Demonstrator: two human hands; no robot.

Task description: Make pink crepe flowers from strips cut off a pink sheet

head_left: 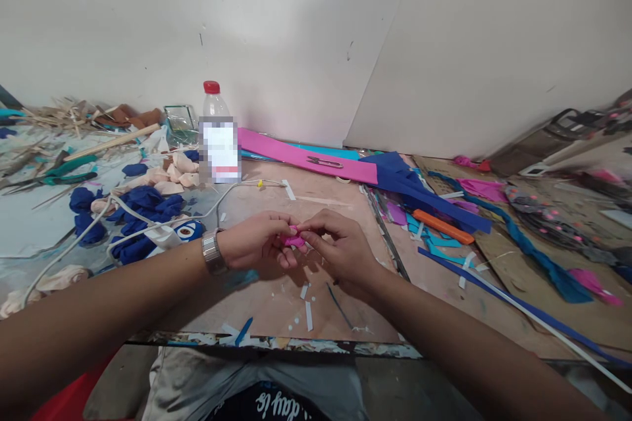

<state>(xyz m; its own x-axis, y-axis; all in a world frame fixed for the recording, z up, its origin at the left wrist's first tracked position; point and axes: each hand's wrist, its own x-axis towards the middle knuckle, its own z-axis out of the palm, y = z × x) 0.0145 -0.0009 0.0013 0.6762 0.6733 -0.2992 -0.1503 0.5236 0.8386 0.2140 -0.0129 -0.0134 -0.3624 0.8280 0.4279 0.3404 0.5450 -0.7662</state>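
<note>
My two hands meet over the middle of the wooden tabletop [276,306]. Between their fingertips is a small piece of pink material [295,239], rolled or folded up. My left hand [259,243] pinches it from the left, with a metal watch on the wrist. My right hand [336,247] pinches it from the right, fingers curled round it. Most of the pink piece is hidden by the fingers.
A plastic bottle with a red cap [218,138] stands behind the hands. Blue and peach fabric flowers [143,204], white cable and green pliers [66,171] lie left. A pink sheet with scissors [323,162], blue strips and an orange cutter [443,226] lie right.
</note>
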